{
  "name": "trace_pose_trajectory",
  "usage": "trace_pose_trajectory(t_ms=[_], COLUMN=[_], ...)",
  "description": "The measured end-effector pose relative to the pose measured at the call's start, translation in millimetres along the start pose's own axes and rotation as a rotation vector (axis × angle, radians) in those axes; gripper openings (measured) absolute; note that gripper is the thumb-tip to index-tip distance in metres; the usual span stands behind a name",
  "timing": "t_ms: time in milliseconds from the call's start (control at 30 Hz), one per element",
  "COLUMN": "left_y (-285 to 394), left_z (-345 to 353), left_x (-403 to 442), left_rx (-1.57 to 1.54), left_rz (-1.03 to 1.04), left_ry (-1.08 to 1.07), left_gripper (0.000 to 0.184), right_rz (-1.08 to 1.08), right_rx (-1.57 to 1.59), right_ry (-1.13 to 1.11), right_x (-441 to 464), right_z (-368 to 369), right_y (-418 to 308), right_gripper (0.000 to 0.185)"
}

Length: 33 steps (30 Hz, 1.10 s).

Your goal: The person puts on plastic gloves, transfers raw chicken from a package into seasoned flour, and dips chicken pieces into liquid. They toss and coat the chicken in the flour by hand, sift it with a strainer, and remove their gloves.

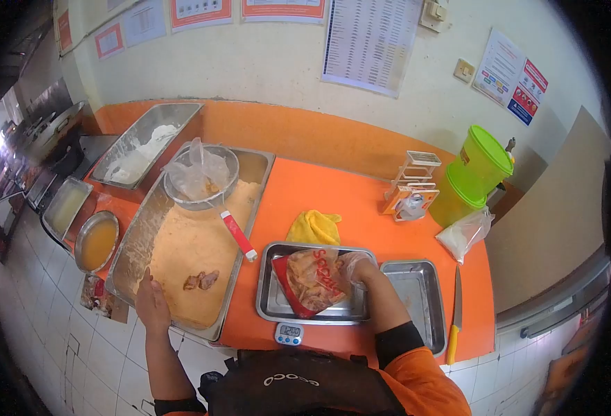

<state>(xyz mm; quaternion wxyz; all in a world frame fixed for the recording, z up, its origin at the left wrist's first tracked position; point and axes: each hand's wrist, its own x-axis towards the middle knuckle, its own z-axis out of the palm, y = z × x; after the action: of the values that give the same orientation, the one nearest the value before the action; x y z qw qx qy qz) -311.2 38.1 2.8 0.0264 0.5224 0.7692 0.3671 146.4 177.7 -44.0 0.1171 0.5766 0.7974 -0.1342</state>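
My left hand (pixel 152 301) is over the near left edge of a large metal tray (pixel 230 295) of orange-tan powder, fingers stretched out and holding nothing. Two dark pieces of meat (pixel 201 280) lie on the powder to its right. My right hand (pixel 358 269), in a clear plastic glove, is at the right side of a red and clear printed bag (pixel 311 281) of meat. That bag lies tilted in a smaller metal tray (pixel 269 313). The fingers of my right hand are mostly hidden by the bag and glove.
A sieve (pixel 233 182) with a plastic bag rests on the large tray, near a red-handled tool (pixel 238 236). A yellow cloth (pixel 314 227), timer (pixel 289 334), second metal tray (pixel 426 305) and yellow-handled knife (pixel 456 315) surround the smaller tray. Green tubs (pixel 482 161) stand at the back right.
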Motion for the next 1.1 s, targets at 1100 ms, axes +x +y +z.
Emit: trace_pose_trajectory(t_ms=[1100], left_y=[87], left_z=[30], left_x=[-90], left_rx=[-0.38], left_rz=[0.89], left_ry=[-0.21], left_gripper=[0.016], right_rz=[-0.525], right_rx=[0.502], right_ry=[-0.159], right_x=[31], right_z=[13], right_y=[-26], right_gripper=[0.02])
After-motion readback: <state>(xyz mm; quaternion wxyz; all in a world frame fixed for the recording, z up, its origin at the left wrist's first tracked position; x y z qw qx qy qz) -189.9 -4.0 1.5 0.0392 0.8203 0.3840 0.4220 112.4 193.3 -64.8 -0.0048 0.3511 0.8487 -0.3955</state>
